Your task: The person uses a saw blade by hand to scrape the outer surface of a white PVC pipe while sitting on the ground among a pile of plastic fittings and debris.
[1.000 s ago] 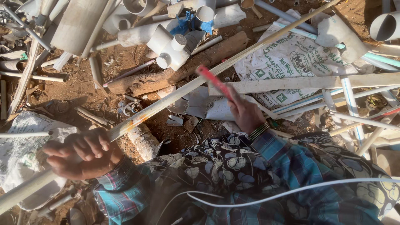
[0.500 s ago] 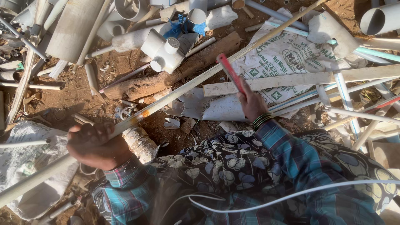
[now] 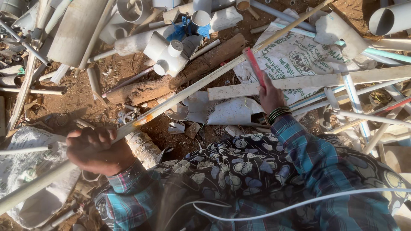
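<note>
Gripping a long white pipe (image 3: 201, 83) at the lower left of the frame, our left hand (image 3: 96, 149) has its fingers curled fully around it; the pipe runs diagonally up to the upper right corner. Our right hand (image 3: 270, 95), right of centre, is closed around a red-handled tool (image 3: 254, 66) that meets the pipe above it. We see a printed sack (image 3: 295, 55) under the tool, a brown log (image 3: 180, 77) and white pipe fittings (image 3: 167, 53) at upper centre.
</note>
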